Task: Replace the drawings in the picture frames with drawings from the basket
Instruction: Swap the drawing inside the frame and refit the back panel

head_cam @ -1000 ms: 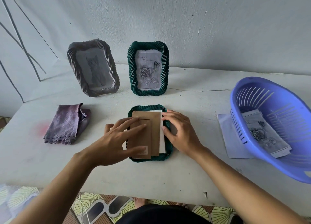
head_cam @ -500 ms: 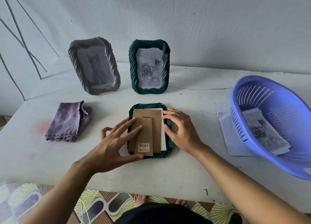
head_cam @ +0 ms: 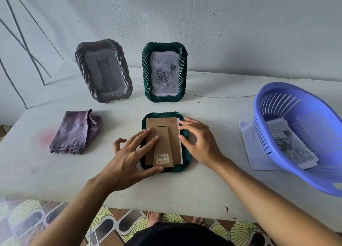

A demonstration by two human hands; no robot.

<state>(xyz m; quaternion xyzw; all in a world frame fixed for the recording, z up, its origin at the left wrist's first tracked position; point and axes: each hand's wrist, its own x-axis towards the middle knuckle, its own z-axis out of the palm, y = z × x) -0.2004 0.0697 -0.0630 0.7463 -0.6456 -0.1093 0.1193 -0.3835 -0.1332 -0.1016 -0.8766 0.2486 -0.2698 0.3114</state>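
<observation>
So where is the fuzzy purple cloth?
In the head view, the folded purple cloth lies on the left of the white table, in front of the grey cat frame and left of the left hand.

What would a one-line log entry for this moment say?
left hand: flat on brown cardboard backing board | right hand: fingertips at board's right edge | dark green ribbed frame: face down on white table
</observation>
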